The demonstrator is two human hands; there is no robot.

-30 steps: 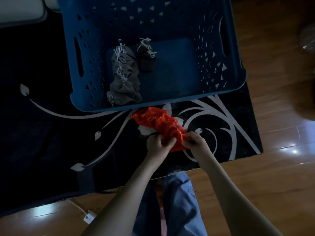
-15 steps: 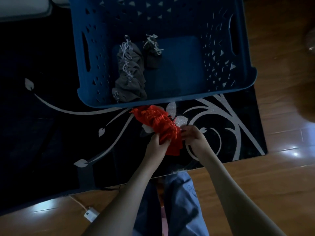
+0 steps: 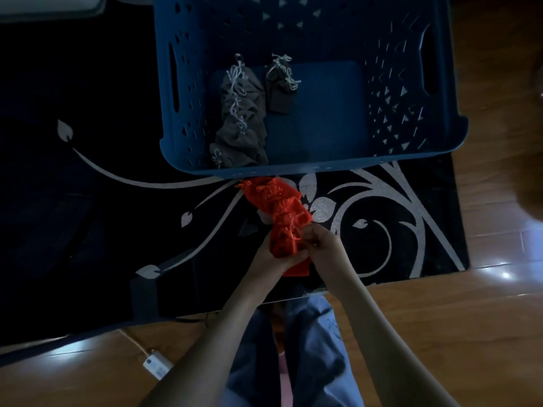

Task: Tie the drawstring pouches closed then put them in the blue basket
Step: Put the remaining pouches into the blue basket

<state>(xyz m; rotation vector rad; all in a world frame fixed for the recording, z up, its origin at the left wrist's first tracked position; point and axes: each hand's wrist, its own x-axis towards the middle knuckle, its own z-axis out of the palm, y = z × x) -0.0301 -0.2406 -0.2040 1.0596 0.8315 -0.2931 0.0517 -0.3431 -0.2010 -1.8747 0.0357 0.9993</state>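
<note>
A pile of red drawstring pouches [image 3: 279, 207] lies on the black table [image 3: 102, 230] just in front of the blue basket [image 3: 323, 167]. My left hand [image 3: 271, 255] grips the nearest red pouch from below. My right hand [image 3: 321, 245] pinches its red string close beside the left. Inside the basket, a row of grey pouches [image 3: 241, 118] with white tied strings lies at the left, and a darker pouch [image 3: 280, 83] sits beside them.
The black table carries a silver floral pattern [image 3: 379, 207] and ends at a near edge by my knees. Wooden floor [image 3: 484, 333] lies to the right and below. A white plug with a cord [image 3: 157, 367] rests on the floor at lower left.
Both hands have closed in together on the near end of the red pouch, the right hand now pinching the string. The view has shifted, so the basket sits further right.
</note>
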